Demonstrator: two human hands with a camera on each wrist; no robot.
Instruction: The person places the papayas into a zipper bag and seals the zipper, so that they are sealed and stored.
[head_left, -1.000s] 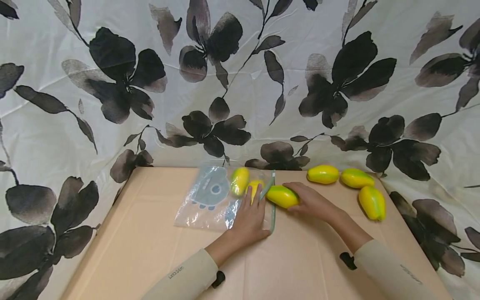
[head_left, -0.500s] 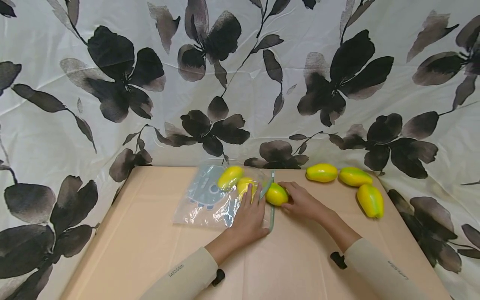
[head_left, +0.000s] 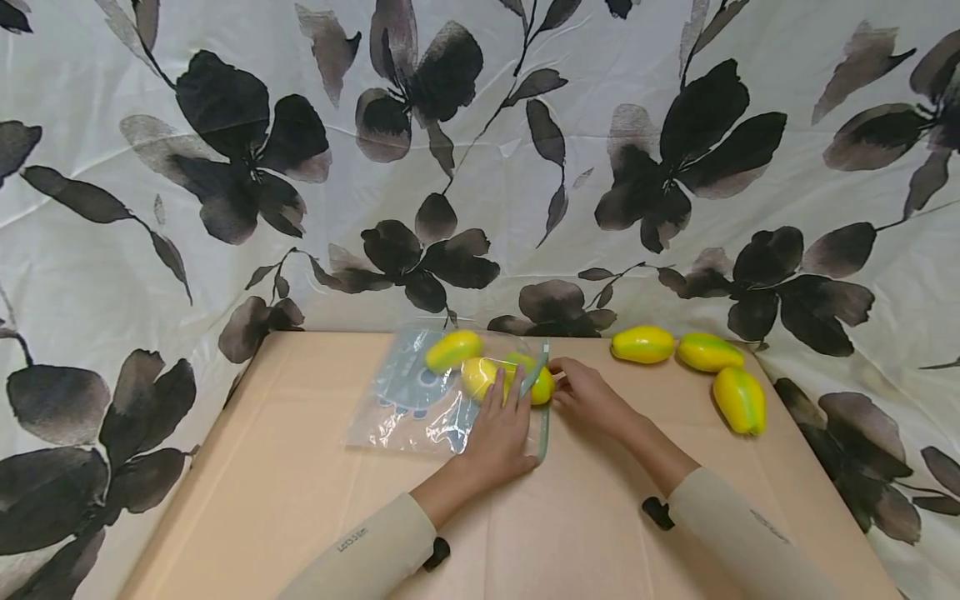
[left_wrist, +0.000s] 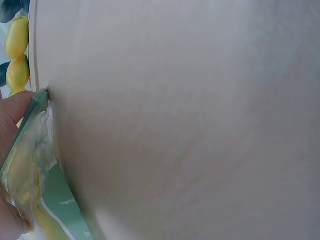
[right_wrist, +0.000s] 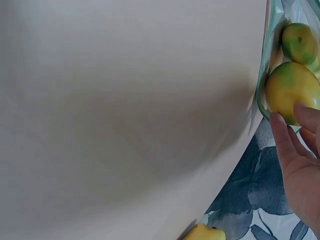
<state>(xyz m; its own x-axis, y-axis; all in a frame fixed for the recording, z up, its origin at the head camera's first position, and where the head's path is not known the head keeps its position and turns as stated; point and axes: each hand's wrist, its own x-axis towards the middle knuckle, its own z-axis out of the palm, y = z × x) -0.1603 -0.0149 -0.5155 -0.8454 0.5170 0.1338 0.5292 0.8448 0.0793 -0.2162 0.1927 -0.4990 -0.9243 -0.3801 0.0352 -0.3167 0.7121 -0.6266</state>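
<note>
A clear zip bag (head_left: 412, 387) with a blue print and green zip edge lies flat, mouth to the right. Several yellow-green mangoes are inside, one (head_left: 453, 350) deeper and another (head_left: 477, 379) behind my left fingers. My left hand (head_left: 498, 442) holds the bag by its mouth, fingers spread over the upper film and thumb at the zip edge. A mango (head_left: 545, 387) sits in the mouth, partly behind the green strip. The fingertips of my right hand (head_left: 588, 396) touch its outer end; the right wrist view shows them against this mango (right_wrist: 290, 92), fingers fairly straight.
Three more mangoes lie at the board's back right: one (head_left: 642, 344) on the left, one (head_left: 710, 352) beside it, one (head_left: 739, 400) nearer. The tan cardboard (head_left: 600, 517) ends at the back against a floral cloth (head_left: 540, 183).
The right hand has moved left, pushing its mango into the bag's mouth. The mangoes inside have shifted left and deeper. The left hand stays in place.
</note>
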